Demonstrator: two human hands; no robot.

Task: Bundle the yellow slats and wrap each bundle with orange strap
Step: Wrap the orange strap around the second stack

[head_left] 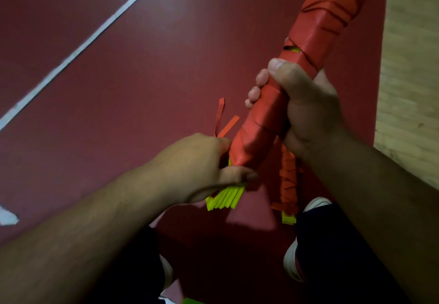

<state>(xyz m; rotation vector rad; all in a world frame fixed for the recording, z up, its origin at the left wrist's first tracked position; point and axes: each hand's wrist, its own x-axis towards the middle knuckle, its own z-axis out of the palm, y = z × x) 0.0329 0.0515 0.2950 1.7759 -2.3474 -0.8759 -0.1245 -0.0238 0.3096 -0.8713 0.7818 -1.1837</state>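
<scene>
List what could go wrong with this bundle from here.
1. Strap ends by the left hand look loose; the bundle may unwrap if released.
2. Bare slats stick out at the bottom and might fan apart or slip.
3. A gap above the right hand shows yellow; it could widen.

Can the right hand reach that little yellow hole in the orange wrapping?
Probably yes: the yellow gap lies just above the right hand on the wrapped bundle it grips, with nothing between them.

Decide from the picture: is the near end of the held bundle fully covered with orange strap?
No, bare yellow slat ends stick out below the orange strap beside the left hand.
</scene>
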